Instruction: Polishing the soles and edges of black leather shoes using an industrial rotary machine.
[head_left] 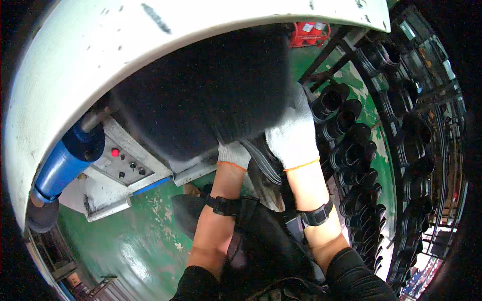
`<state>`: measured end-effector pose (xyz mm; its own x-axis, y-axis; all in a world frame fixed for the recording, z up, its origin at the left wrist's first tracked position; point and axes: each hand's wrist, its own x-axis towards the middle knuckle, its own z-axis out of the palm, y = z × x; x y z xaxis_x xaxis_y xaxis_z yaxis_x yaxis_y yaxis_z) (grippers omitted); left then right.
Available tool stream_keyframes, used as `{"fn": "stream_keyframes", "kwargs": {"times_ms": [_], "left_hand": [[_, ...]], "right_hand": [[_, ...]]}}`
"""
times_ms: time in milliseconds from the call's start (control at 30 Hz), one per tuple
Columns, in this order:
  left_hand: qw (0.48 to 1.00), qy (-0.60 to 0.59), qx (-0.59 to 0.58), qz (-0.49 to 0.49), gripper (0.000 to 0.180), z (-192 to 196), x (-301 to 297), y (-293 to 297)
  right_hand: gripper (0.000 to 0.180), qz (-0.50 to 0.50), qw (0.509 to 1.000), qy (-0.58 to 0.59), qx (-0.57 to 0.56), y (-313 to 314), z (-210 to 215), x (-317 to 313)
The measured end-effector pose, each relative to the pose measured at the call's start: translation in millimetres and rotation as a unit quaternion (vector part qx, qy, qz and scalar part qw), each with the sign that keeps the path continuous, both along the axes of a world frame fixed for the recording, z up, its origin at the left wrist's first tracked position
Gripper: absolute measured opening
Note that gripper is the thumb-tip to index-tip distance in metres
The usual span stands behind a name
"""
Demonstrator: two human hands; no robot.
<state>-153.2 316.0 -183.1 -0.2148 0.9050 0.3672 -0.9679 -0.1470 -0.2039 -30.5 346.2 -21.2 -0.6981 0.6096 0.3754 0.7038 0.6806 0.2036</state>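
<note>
Both my hands wear white knit gloves with orange cuff edges. Between them is a black boot [262, 161], of which a curved, ridged edge shows; the rest is hidden. My right hand [296, 134] is closed along its right side, fingers reaching up past the rim of a large black roller [206, 85], blurred as if spinning. At the boot's left is my left hand [234, 154], its fingers hidden under the roller, the glove against the boot. Whether the boot touches the roller cannot be seen.
A white curved hood [115, 37] arches over the roller. At left are a blue cylinder [64, 163] and a panel with a red button [115, 152]. Black boots [351, 150] stand in rows on racks at right. Red cylinders [307, 35] sit in a far rack above green floor [125, 241].
</note>
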Motion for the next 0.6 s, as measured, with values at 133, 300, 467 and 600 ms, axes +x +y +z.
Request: {"fn": "stream_keyframes", "kwargs": {"times_ms": [133, 300, 467, 600], "left_hand": [[0.999, 0.022, 0.023, 0.021, 0.047, -3, 9, 10], [0.994, 0.05, -0.082, 0.051, 0.047, 21, 8, -4], [0.932, 0.089, -0.324, 0.135, 0.051, 6, -24, -17], [0.899, 0.093, -0.391, 0.172, 0.059, 16, -29, -44]], "right_hand": [[0.025, 0.001, 0.998, -0.059, 0.03, 1, 10, 9], [0.018, 0.012, 0.999, -0.017, 0.041, -3, 10, 1], [0.026, 0.079, 0.966, 0.239, -0.064, -15, -1, -33], [0.019, 0.119, 0.949, 0.292, -0.023, -26, -21, -41]]}}
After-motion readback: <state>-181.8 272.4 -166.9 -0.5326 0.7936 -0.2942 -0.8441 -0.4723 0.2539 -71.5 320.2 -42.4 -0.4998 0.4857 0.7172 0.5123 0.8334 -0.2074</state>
